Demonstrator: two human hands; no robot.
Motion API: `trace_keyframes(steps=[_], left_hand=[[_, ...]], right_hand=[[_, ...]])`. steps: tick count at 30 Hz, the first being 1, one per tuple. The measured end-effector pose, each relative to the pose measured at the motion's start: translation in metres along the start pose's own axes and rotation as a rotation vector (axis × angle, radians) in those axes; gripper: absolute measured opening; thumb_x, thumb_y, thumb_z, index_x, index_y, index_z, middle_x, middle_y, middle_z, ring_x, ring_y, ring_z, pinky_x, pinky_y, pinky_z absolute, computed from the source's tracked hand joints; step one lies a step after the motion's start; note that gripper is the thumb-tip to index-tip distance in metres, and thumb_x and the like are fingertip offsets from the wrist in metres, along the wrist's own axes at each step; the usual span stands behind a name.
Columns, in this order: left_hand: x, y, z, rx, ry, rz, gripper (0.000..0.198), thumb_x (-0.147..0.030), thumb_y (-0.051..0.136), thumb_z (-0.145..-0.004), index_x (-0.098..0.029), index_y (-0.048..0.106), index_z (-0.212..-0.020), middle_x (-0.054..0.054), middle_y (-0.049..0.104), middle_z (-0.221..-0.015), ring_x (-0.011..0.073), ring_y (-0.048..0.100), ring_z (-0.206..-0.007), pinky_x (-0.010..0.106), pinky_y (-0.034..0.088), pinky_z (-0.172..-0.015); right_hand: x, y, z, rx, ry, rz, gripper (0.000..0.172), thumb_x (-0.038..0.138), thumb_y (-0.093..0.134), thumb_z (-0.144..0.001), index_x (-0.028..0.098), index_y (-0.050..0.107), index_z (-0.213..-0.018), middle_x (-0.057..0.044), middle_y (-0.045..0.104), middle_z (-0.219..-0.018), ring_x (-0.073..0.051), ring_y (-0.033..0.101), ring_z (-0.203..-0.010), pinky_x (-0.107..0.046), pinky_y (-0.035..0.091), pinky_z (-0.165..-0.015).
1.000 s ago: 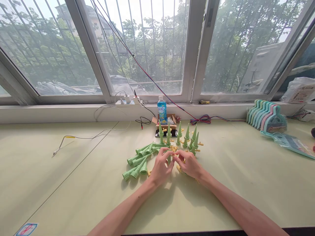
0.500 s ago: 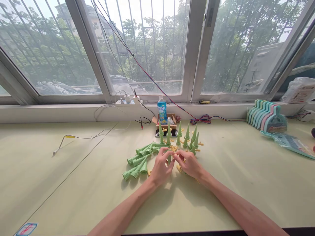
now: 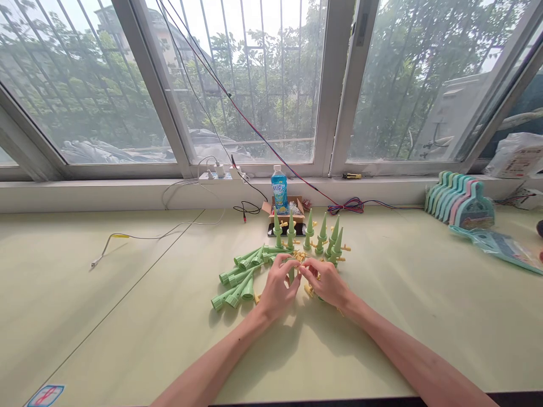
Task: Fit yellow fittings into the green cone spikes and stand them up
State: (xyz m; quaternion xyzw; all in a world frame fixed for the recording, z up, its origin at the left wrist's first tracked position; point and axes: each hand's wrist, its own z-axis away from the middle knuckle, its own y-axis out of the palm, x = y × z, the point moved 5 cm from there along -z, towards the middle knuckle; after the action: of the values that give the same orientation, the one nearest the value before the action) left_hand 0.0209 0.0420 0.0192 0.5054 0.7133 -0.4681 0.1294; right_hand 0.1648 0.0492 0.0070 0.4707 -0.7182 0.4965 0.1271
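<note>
My left hand (image 3: 278,287) is closed around a green watering spike (image 3: 291,276), partly hidden by the fingers. Close against it, my right hand (image 3: 327,282) pinches a small yellow valve (image 3: 301,266) at the side of that spike; the fingertips cover most of it. Behind the hands lies a little heap of yellow valves (image 3: 299,256). Several loose green spikes (image 3: 237,278) lie to the left of my left hand. Upright spikes with yellow valves fitted (image 3: 322,234) stand in a group beyond my right hand. More yellow valves (image 3: 309,290) show under my right hand.
A blue-labelled bottle (image 3: 279,189) stands by a small cardboard box (image 3: 299,216), with a dark phone (image 3: 271,229) in front. Cables (image 3: 350,206) run along the back. A row of pastel scoop-like plastic items (image 3: 460,200) stands at the right. A white cable (image 3: 144,238) crosses the left tabletop.
</note>
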Motion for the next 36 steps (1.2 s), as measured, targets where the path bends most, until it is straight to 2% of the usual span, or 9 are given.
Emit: trace_keyframes(steps=[4, 12, 19, 26, 32, 36], left_hand=[[-0.0015, -0.0003, -0.0007, -0.003, 0.003, 0.007, 0.017, -0.014, 0.056, -0.087, -0.021, 0.064, -0.1, 0.007, 0.053, -0.112, 0.0071, 0.056, -0.065, 0.025, 0.056, -0.059], [-0.0032, -0.0008, -0.0005, -0.012, 0.02, -0.006, 0.018, -0.013, 0.056, -0.086, -0.021, 0.064, -0.099, 0.007, 0.054, -0.111, 0.0075, 0.056, -0.065, 0.026, 0.057, -0.06], [-0.0009, 0.0, -0.0005, -0.011, 0.009, -0.005, 0.018, -0.014, 0.056, -0.087, -0.022, 0.064, -0.101, 0.007, 0.054, -0.111, 0.0078, 0.057, -0.067, 0.024, 0.056, -0.058], [-0.0001, 0.0006, 0.0004, -0.004, 0.021, -0.004, 0.019, -0.013, 0.056, -0.086, -0.021, 0.063, -0.101, 0.008, 0.054, -0.113, 0.0086, 0.056, -0.068, 0.026, 0.057, -0.059], [-0.001, 0.0002, -0.0005, -0.01, 0.016, 0.007, 0.019, -0.013, 0.055, -0.087, -0.022, 0.064, -0.101, 0.008, 0.053, -0.112, 0.0106, 0.059, -0.075, 0.025, 0.057, -0.06], [-0.0008, 0.0004, -0.0005, -0.008, 0.01, 0.009, 0.018, -0.013, 0.056, -0.086, -0.022, 0.063, -0.101, 0.007, 0.052, -0.112, 0.0098, 0.059, -0.073, 0.024, 0.057, -0.059]], right_hand=[[-0.0008, 0.0003, 0.0009, -0.007, -0.017, 0.0, 0.021, 0.032, 0.048, -0.097, 0.019, 0.063, -0.095, 0.001, 0.06, -0.062, -0.013, 0.052, -0.053, -0.025, 0.042, -0.057], [-0.0005, 0.001, 0.0005, 0.003, -0.029, 0.023, 0.025, 0.033, 0.045, -0.098, 0.019, 0.063, -0.09, 0.001, 0.06, -0.062, -0.013, 0.05, -0.053, -0.026, 0.041, -0.056], [-0.0012, 0.0003, 0.0009, -0.006, -0.01, -0.01, 0.018, 0.031, 0.048, -0.096, 0.019, 0.061, -0.098, 0.002, 0.061, -0.062, -0.013, 0.053, -0.054, -0.025, 0.042, -0.057], [-0.0009, 0.0011, 0.0004, -0.002, -0.018, 0.025, 0.028, 0.034, 0.043, -0.1, 0.019, 0.063, -0.087, 0.0, 0.061, -0.064, -0.012, 0.05, -0.053, -0.025, 0.041, -0.056], [-0.0017, 0.0005, 0.0011, -0.013, -0.009, -0.002, 0.02, 0.034, 0.048, -0.097, 0.019, 0.062, -0.098, 0.002, 0.061, -0.061, -0.013, 0.053, -0.053, -0.025, 0.043, -0.057], [-0.0019, 0.0009, 0.0014, -0.008, -0.014, 0.0, 0.019, 0.032, 0.047, -0.097, 0.019, 0.062, -0.097, 0.002, 0.06, -0.062, -0.013, 0.053, -0.053, -0.025, 0.042, -0.057]])
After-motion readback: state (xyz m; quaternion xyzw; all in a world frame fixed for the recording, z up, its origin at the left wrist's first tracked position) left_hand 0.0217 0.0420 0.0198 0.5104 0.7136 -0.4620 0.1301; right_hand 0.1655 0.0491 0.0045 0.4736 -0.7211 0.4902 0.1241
